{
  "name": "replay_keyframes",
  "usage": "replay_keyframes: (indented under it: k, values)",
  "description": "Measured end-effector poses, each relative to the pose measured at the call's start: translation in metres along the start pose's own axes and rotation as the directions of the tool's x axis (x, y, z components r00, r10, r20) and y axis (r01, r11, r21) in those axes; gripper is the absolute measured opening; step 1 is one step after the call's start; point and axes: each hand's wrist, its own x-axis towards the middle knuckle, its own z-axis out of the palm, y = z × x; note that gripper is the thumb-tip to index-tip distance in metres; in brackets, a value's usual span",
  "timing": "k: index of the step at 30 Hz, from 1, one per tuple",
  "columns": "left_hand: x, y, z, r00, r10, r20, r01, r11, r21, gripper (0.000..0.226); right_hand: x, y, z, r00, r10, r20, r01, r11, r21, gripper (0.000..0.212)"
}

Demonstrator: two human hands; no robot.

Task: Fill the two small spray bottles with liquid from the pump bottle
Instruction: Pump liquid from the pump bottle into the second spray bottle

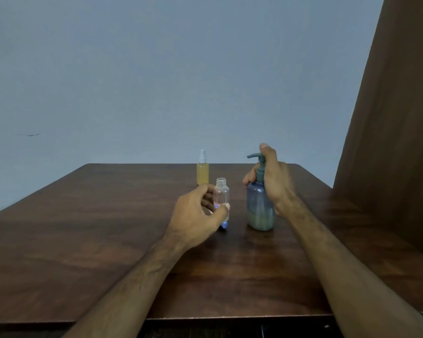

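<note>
**Open bottle in my left hand, pump bottle in my right**

The dark wooden tabletop carries everything, with a brown curtain hanging past its right edge. Toward the middle, a little right, stands the blue-grey pump bottle, its liquid filling roughly the lower third. My right hand grasps its neck, fingers curled round, with one finger raised by the pump head, whose spout points left. Just beside it on the left stands a clear small bottle, uncapped and looking empty, with a red-and-white label low down. My left hand pinches it between thumb and fingers. A blue cap lies at its base. Near the far edge stands the capped spray bottle, full of yellow liquid.
</note>
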Motion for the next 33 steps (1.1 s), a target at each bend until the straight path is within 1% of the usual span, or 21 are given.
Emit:
replay_keyframes:
  k: [4,8,12,14,16,18,21,23,30,33]
  values:
    - [-0.006,0.0,0.0,0.998,0.058,-0.008,-0.058,0.997,-0.058,0.03,-0.008,-0.006,0.0,0.996,-0.078,0.039,0.086,0.966,-0.245,0.078]
    - [-0.008,-0.001,0.0,0.996,0.089,0.004,-0.089,0.995,-0.047,0.032,-0.012,-0.005,0.001,0.985,-0.146,0.093,0.172,0.892,-0.419,0.075]
    - [-0.011,0.002,0.001,0.996,0.077,0.036,-0.076,0.997,-0.03,0.029,-0.014,-0.001,-0.002,0.971,-0.204,0.121,0.237,0.848,-0.475,0.076]
    - [-0.013,0.0,-0.001,0.993,0.076,0.085,-0.076,0.997,-0.005,0.026,-0.015,-0.002,-0.006,0.966,-0.213,0.146,0.258,0.811,-0.526,0.08]
    - [-0.016,-0.002,-0.004,0.988,0.029,0.15,-0.031,0.999,0.009,0.024,-0.016,-0.003,-0.009,0.958,-0.219,0.187,0.288,0.761,-0.582,0.086]
    - [-0.017,-0.005,-0.006,0.985,-0.01,0.174,0.01,1.0,0.001,0.023,-0.019,-0.003,-0.013,0.949,-0.213,0.233,0.314,0.713,-0.627,0.088]
    - [-0.017,-0.003,-0.006,0.983,-0.014,0.185,0.014,1.0,0.004,0.024,-0.022,-0.003,-0.012,0.931,-0.203,0.304,0.363,0.603,-0.71,0.098]
    - [-0.018,-0.002,-0.006,0.981,-0.011,0.196,0.01,1.0,0.006,0.025,-0.022,-0.003,-0.011,0.925,-0.201,0.323,0.38,0.555,-0.74,0.102]
    - [-0.017,-0.004,-0.005,0.979,-0.015,0.202,0.012,1.0,0.016,0.027,-0.023,0.0,-0.004,0.912,-0.201,0.357,0.41,0.487,-0.771,0.099]
    - [-0.017,-0.004,-0.005,0.98,-0.012,0.199,0.01,1.0,0.014,0.029,-0.022,0.0,-0.004,0.913,-0.208,0.35,0.408,0.488,-0.772,0.095]
